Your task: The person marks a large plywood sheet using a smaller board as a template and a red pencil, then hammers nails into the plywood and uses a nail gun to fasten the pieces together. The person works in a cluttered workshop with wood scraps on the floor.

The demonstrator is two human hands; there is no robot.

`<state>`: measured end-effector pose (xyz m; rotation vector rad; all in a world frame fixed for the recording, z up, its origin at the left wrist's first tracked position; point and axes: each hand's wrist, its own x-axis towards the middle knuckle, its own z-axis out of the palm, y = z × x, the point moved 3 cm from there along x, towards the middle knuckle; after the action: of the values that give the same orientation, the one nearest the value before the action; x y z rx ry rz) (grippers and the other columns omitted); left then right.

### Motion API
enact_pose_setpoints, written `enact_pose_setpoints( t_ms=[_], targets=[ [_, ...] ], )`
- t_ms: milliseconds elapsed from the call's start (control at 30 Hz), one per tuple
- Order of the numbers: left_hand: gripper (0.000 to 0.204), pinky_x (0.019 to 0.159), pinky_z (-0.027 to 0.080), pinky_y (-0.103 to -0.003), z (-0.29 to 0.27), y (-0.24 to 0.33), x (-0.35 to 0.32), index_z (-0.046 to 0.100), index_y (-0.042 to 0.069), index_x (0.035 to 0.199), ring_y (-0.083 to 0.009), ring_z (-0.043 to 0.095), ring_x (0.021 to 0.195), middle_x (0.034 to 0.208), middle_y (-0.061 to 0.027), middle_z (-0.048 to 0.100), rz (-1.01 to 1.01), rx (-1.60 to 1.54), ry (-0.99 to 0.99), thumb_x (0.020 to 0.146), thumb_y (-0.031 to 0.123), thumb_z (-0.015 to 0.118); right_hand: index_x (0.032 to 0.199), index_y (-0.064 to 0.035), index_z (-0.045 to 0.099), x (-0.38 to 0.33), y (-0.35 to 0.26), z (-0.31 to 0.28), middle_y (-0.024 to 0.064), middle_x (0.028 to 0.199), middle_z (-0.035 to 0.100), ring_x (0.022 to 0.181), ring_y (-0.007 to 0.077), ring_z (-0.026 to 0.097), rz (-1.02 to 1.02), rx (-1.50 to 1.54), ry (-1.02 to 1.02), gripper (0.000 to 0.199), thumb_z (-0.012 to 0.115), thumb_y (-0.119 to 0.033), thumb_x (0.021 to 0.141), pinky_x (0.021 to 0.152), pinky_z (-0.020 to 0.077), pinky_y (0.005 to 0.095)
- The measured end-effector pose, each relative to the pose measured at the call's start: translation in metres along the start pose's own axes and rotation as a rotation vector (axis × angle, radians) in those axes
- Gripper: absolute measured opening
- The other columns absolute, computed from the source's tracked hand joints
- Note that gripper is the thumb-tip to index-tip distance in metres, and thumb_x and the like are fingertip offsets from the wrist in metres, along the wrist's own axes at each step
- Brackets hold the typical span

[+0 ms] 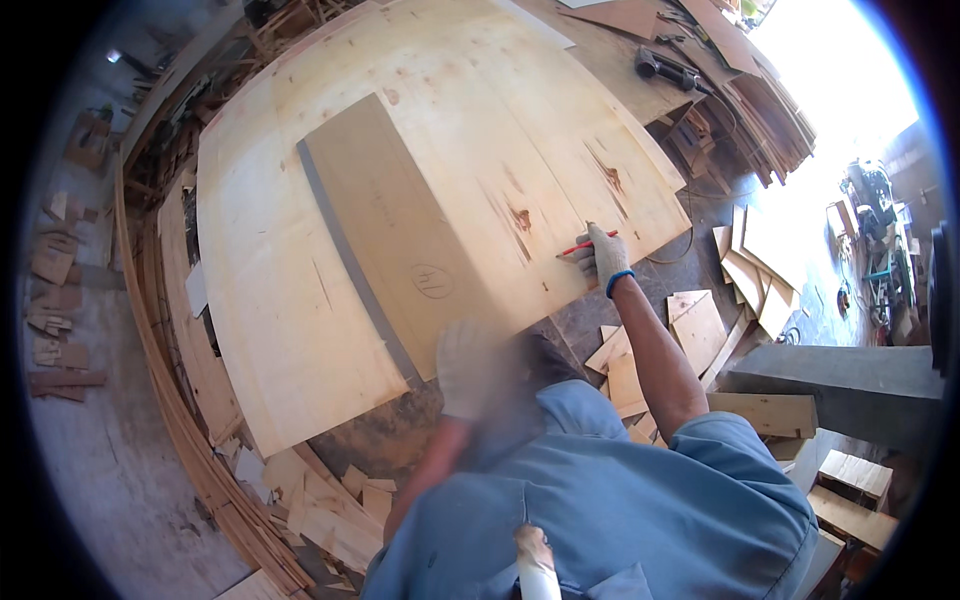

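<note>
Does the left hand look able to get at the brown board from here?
Probably yes: the left hand, though blurred, is at the near end of the brown board, with nothing visible between.

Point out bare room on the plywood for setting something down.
Bare: the plywood between its left edge and the brown board; also between that board and the right hand with its pencil. Crowded: lower right of that hand, where wood scraps overlap.

- The tabletop (265, 310): a broad, pale wooden sheet with dark brown knots (520, 220) and streaks, mostly right of the board.
- Lying flat on it: a long tan board (385, 190), stretching from the near edge toward the far side, a dark grey band (352, 258) along its left.
- On the board: a circled mark (432, 281).
</note>
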<state>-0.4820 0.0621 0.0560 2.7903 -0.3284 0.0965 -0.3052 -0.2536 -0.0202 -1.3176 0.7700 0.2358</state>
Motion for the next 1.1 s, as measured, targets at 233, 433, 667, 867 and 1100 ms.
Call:
enact_pose_setpoints(
  t_ms=[233,433,667,867,1100],
  targets=[
    [0.052,0.126,0.036,-0.056,-0.005,0.004,0.003,0.066,0.015,0.142,-0.0374,0.048,0.148,0.156,-0.0107,0.057,-0.023,0.028,-0.065,0.092,0.019,0.077,0.100,-0.0037,0.067,-0.002,-0.001,0.001,0.0078,0.069,0.067,0.045,0.0142,0.056,-0.023,-0.012,-0.011,0.045,0.060,-0.047,0.108,0.041,0.0450,0.0298],
    [0.051,0.126,0.035,-0.056,0.006,-0.002,0.001,0.066,0.016,0.142,-0.0384,0.047,0.148,0.157,-0.0115,0.056,-0.049,-0.020,-0.024,0.093,0.020,0.077,0.100,-0.0032,0.069,-0.002,-0.001,0.000,0.0086,0.069,0.068,0.045,0.0149,0.057,-0.033,-0.030,-0.011,0.046,0.060,-0.047,0.108,0.041,0.0458,0.0302],
    [0.052,0.126,0.036,-0.058,0.015,-0.007,-0.001,0.066,0.014,0.142,-0.0395,0.048,0.147,0.155,-0.0124,0.058,-0.059,-0.029,-0.051,0.091,0.018,0.077,0.100,-0.0037,0.070,-0.002,0.000,0.002,0.0095,0.069,0.070,0.045,0.0166,0.060,-0.044,-0.041,-0.016,0.046,0.060,-0.048,0.108,0.042,0.0476,0.0317],
    [0.053,0.125,0.035,-0.059,-0.009,0.003,0.000,0.065,0.008,0.142,-0.0426,0.048,0.146,0.152,-0.0203,0.058,-0.021,-0.116,0.007,0.090,0.017,0.075,0.106,-0.0059,0.069,0.002,-0.001,-0.007,0.0058,0.069,0.066,0.049,0.0158,0.058,0.057,0.101,-0.153,0.046,0.059,-0.051,0.110,0.046,0.0465,0.0313],
    [0.040,0.120,0.038,-0.055,-0.013,-0.046,0.098,0.067,0.006,0.133,-0.0422,0.054,0.137,0.144,-0.0220,0.062,-0.135,-0.173,0.421,0.097,0.023,0.066,0.118,-0.0047,0.069,-0.007,-0.069,0.030,0.0025,0.075,0.062,0.061,0.0148,0.059,0.094,0.087,-0.572,0.041,0.058,-0.044,0.113,0.057,0.0500,0.0298]
  ],
)
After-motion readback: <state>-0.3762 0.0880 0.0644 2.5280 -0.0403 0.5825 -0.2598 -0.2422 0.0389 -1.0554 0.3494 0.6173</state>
